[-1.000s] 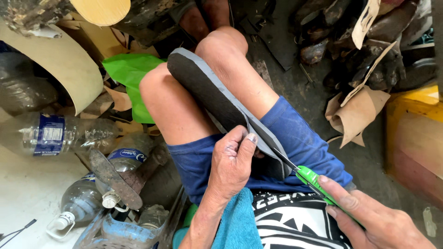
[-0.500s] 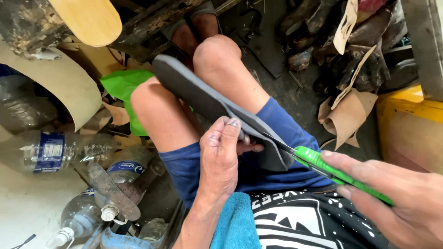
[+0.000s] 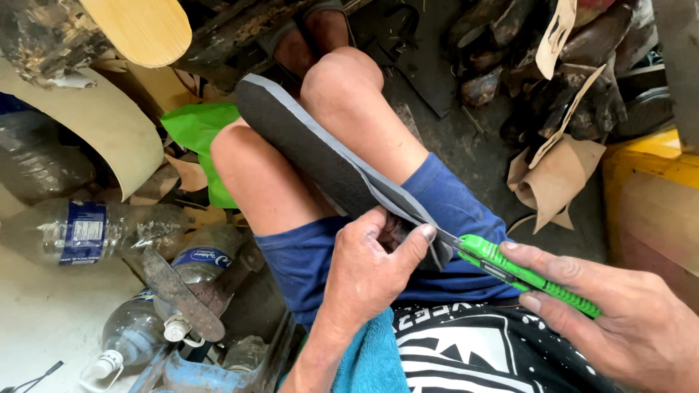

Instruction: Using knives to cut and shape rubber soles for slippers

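Now a dark sole point(image 3: 320, 156) is laid along the lap between the knees, its toe end pointing away from the body. The left hand point(image 3: 368, 273) is closed on the near end of the sole, thumb pressed along its edge. The right hand point(image 3: 626, 320) is wrapped around a green knife point(image 3: 528, 275), whose blade meets the sole's edge just beside that thumb. Judging by this, a trimming cut is in hand; the blade is best kept shallow and drawn away from the thumb, with the sole pinned firmly against the thigh. Plastic bottles point(image 3: 109, 233) lie well left of the sole.
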